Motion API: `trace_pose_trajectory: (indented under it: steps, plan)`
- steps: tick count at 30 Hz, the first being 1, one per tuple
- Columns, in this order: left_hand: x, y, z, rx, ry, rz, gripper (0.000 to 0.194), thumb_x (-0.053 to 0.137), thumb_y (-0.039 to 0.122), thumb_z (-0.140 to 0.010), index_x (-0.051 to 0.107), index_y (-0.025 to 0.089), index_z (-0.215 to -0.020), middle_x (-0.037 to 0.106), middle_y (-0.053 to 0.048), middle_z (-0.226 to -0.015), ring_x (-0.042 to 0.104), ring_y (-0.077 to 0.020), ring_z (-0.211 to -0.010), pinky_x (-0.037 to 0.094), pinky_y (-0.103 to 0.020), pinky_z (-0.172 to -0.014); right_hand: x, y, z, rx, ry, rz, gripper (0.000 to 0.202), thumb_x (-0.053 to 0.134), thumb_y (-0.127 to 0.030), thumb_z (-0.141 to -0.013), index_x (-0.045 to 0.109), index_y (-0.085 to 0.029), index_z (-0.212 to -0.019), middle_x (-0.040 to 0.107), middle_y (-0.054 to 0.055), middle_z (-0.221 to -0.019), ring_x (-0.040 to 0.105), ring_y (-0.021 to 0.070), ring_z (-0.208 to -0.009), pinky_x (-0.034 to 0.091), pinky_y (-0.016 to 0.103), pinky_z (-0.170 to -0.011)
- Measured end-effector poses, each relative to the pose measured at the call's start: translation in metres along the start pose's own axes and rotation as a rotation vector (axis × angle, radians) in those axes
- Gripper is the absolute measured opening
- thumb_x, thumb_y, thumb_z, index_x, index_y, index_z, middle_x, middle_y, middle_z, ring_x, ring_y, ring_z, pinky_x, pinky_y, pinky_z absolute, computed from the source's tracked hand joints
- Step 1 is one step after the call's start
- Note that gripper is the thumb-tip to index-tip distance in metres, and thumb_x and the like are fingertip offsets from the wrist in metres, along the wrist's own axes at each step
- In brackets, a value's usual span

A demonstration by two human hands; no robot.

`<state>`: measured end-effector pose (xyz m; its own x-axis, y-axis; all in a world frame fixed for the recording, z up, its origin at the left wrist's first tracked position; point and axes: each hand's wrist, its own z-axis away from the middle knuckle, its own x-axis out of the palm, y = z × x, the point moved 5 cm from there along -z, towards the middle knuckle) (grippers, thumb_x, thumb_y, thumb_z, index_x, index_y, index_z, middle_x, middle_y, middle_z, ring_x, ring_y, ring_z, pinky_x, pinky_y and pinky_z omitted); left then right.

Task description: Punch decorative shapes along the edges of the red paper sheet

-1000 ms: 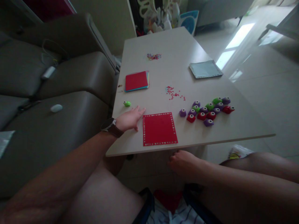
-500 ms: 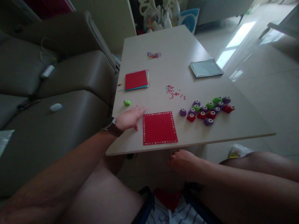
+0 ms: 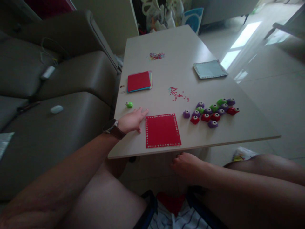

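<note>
My left hand (image 3: 133,121) lies on the white table with its fingers spread, holding nothing. Its fingertips are beside the top left corner of a red square card (image 3: 163,131) with small cut-out shapes along its border. A green punch (image 3: 129,104) sits just beyond that hand. Below the table's front edge is my right hand (image 3: 184,163), its fingers curled and nothing visible in them. Several purple, green and red punches (image 3: 215,117) stand grouped to the right of the card.
Beyond the card lie red paper bits (image 3: 178,94) and, farther back, multicoloured bits (image 3: 156,56). A stack of coloured cards (image 3: 138,81) is at the table's left, a pale bordered card (image 3: 210,69) at its right. The grey sofa (image 3: 71,117) flanks the table (image 3: 171,41).
</note>
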<state>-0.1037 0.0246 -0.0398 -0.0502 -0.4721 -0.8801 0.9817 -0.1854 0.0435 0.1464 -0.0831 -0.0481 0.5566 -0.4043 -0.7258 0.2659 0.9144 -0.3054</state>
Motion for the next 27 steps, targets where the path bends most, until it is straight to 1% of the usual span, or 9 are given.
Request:
trace_pose_trajectory:
  steps: [2,5,8,12,16,18,23,25,27]
  plan:
    - [0.000,0.000,0.000,0.000,-0.008,-0.002,0.121,0.088,0.027,-0.063,0.020,0.015,-0.161,0.022,-0.027,-0.166,0.023,-0.0389,-0.155,0.029,-0.045,-0.121,0.000,0.000,0.000,-0.007,-0.001,-0.006,0.020,0.066,-0.010,-0.086,0.076,-0.010,-0.103,0.079,0.019,-0.100,0.077,0.0344,-0.094,0.062,0.041,-0.076]
    - [0.000,0.000,0.000,0.000,-0.009,-0.005,0.120,0.088,0.027,-0.063,0.020,0.016,-0.161,0.022,-0.027,-0.166,0.022,-0.0385,-0.155,0.029,-0.044,-0.121,0.002,0.000,-0.001,-0.002,-0.010,0.007,0.020,0.066,-0.013,-0.088,0.076,-0.011,-0.105,0.079,0.017,-0.102,0.077,0.0332,-0.096,0.062,0.040,-0.077]
    - [0.000,0.000,0.001,-0.001,0.015,0.006,0.121,0.089,0.025,-0.062,0.021,0.015,-0.161,0.022,-0.027,-0.166,0.024,-0.0394,-0.155,0.030,-0.045,-0.120,0.002,0.001,0.000,0.003,-0.015,0.024,0.020,0.065,-0.014,-0.089,0.076,-0.011,-0.106,0.079,0.017,-0.104,0.077,0.0314,-0.096,0.062,0.038,-0.078]
    - [0.002,-0.002,-0.001,0.000,0.015,0.033,0.122,0.090,0.024,-0.060,0.022,0.013,-0.161,0.020,-0.030,-0.166,0.024,-0.0412,-0.154,0.030,-0.047,-0.120,-0.001,0.000,0.001,0.004,-0.004,0.016,0.020,0.065,-0.013,-0.088,0.076,-0.012,-0.105,0.079,0.017,-0.103,0.077,0.0313,-0.095,0.060,0.037,-0.075]
    - [0.003,-0.003,-0.002,0.006,0.004,0.040,0.123,0.090,0.026,-0.060,0.021,0.018,-0.162,0.020,-0.027,-0.167,0.023,-0.0408,-0.155,0.029,-0.047,-0.120,0.000,0.002,0.001,0.008,-0.016,0.037,0.021,0.062,-0.013,-0.090,0.075,-0.013,-0.107,0.079,0.016,-0.103,0.077,0.0299,-0.094,0.060,0.037,-0.074]
    - [0.001,-0.002,-0.001,0.003,0.004,0.039,0.123,0.090,0.025,-0.060,0.021,0.018,-0.162,0.020,-0.027,-0.167,0.023,-0.0404,-0.155,0.029,-0.047,-0.120,0.001,0.004,0.000,-0.001,-0.002,0.044,0.023,0.064,-0.014,-0.089,0.075,-0.013,-0.109,0.079,0.016,-0.103,0.077,0.0293,-0.093,0.060,0.036,-0.074]
    - [-0.004,0.004,0.003,-0.029,-0.022,0.047,0.121,0.089,0.021,-0.062,0.021,0.011,-0.161,0.017,-0.031,-0.166,0.021,-0.0392,-0.156,0.028,-0.043,-0.122,0.004,0.007,-0.004,-0.021,0.050,0.068,0.022,0.061,-0.014,-0.089,0.075,-0.014,-0.106,0.078,0.014,-0.102,0.076,0.0284,-0.091,0.058,0.035,-0.073]
    - [-0.005,0.006,0.003,-0.035,-0.030,0.040,0.121,0.089,0.020,-0.062,0.021,0.009,-0.161,0.017,-0.032,-0.165,0.021,-0.0395,-0.155,0.027,-0.043,-0.122,-0.003,0.006,-0.002,-0.061,0.111,0.058,0.019,0.061,-0.013,-0.089,0.074,-0.015,-0.102,0.078,0.013,-0.100,0.075,0.0270,-0.090,0.055,0.034,-0.072]
    - [-0.006,0.007,0.003,-0.031,-0.029,0.035,0.121,0.090,0.019,-0.061,0.022,0.008,-0.161,0.019,-0.033,-0.165,0.021,-0.0399,-0.155,0.027,-0.044,-0.122,-0.019,0.008,0.003,-0.110,0.220,0.016,0.015,0.061,-0.013,-0.089,0.073,-0.016,-0.097,0.077,0.010,-0.096,0.073,0.0243,-0.088,0.052,0.032,-0.071]
